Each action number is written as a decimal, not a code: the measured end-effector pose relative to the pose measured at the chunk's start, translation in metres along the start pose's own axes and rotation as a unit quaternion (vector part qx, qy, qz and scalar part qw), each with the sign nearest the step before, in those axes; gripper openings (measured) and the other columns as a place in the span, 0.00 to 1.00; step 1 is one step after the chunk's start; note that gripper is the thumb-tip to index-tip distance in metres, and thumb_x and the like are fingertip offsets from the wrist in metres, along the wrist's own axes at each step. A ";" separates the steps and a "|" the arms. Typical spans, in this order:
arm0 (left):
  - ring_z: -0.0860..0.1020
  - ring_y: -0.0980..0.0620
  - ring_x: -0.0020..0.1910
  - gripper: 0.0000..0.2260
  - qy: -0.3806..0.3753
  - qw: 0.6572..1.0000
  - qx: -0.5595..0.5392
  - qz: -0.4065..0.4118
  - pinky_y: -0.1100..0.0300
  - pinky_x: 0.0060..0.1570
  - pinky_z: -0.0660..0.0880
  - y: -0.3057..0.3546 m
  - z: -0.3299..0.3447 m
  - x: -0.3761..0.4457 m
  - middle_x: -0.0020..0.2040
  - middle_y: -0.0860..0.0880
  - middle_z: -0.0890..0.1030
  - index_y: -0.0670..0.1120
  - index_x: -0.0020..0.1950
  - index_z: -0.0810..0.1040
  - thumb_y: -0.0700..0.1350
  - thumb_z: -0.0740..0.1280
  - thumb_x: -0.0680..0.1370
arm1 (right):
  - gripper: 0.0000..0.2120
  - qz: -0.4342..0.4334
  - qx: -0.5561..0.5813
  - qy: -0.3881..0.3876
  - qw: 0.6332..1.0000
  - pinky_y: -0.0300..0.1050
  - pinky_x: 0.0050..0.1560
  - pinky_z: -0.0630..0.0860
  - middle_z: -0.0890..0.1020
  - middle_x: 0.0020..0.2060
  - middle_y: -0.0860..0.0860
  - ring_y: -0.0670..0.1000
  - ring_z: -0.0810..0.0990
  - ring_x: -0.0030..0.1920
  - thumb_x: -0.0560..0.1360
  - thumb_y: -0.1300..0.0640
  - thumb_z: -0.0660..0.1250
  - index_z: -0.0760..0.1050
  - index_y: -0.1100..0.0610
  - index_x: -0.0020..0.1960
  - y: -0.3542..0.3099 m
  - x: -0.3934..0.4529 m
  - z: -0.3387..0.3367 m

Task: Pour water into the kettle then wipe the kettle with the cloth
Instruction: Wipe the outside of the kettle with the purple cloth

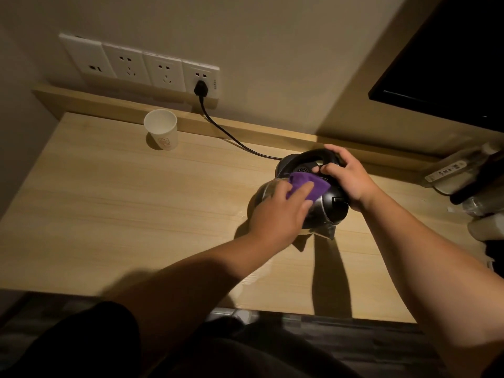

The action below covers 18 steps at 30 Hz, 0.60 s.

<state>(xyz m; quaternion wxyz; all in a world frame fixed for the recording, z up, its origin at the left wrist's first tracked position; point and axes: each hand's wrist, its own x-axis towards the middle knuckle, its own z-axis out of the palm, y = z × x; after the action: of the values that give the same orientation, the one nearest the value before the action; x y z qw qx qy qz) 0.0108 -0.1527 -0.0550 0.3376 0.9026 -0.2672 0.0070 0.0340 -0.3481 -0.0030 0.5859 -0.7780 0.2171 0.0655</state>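
Note:
A steel kettle (328,211) with a black lid and handle lies tilted toward me on the wooden desk (136,200), right of centre. My right hand (347,175) grips its black handle from above. My left hand (281,211) presses a purple cloth (392,185) flat against the kettle's upper side, fingers spread over it. The kettle's round black base (289,163) shows just behind the kettle, partly hidden by it. A white paper cup (161,129) stands upright at the back left of the desk, far from both hands.
A black cord (231,137) runs from the base to a plug (201,90) in the wall socket strip (141,64). Wrapped packets and bottles (469,181) crowd the desk's right edge. A dark screen (450,55) hangs upper right. The desk's front edge is near my legs.

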 end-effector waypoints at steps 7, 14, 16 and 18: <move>0.76 0.48 0.46 0.19 0.005 0.996 0.083 0.038 0.61 0.32 0.72 -0.027 -0.003 -0.007 0.59 0.43 0.71 0.53 0.69 0.64 0.55 0.53 0.79 | 0.24 0.061 0.079 0.021 0.995 0.61 0.54 0.80 0.80 0.58 0.61 0.60 0.84 0.52 0.74 0.57 0.67 0.69 0.47 0.68 0.021 -0.005 0.005; 0.73 0.52 0.39 0.13 -0.024 0.989 0.091 -0.113 0.58 0.32 0.73 -0.086 -0.010 -0.009 0.57 0.46 0.70 0.56 0.65 0.58 0.54 0.52 0.81 | 0.17 0.068 0.053 0.033 0.996 0.60 0.56 0.80 0.82 0.55 0.58 0.59 0.84 0.52 0.77 0.60 0.65 0.71 0.47 0.64 0.010 -0.001 0.011; 0.73 0.52 0.40 0.13 -0.024 0.989 0.084 -0.123 0.58 0.33 0.73 -0.083 -0.009 -0.007 0.58 0.46 0.70 0.57 0.66 0.57 0.54 0.53 0.81 | 0.17 0.071 0.035 0.036 0.996 0.59 0.57 0.79 0.81 0.55 0.57 0.59 0.83 0.53 0.78 0.59 0.65 0.71 0.47 0.64 0.005 0.001 0.013; 0.73 0.53 0.40 0.15 -0.019 0.991 0.073 -0.111 0.59 0.33 0.73 -0.071 -0.008 -0.007 0.59 0.46 0.69 0.57 0.67 0.57 0.53 0.55 0.81 | 0.18 0.080 0.019 0.044 0.996 0.56 0.54 0.80 0.81 0.55 0.56 0.58 0.83 0.52 0.78 0.59 0.65 0.70 0.47 0.66 0.002 0.004 0.014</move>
<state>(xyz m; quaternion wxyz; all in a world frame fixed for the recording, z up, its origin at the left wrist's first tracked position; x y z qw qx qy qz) 0.0405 -0.0993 -0.0935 0.2641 0.9490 -0.1700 -0.0279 0.0386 -0.3360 -0.0104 0.5831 -0.7493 0.3050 0.0736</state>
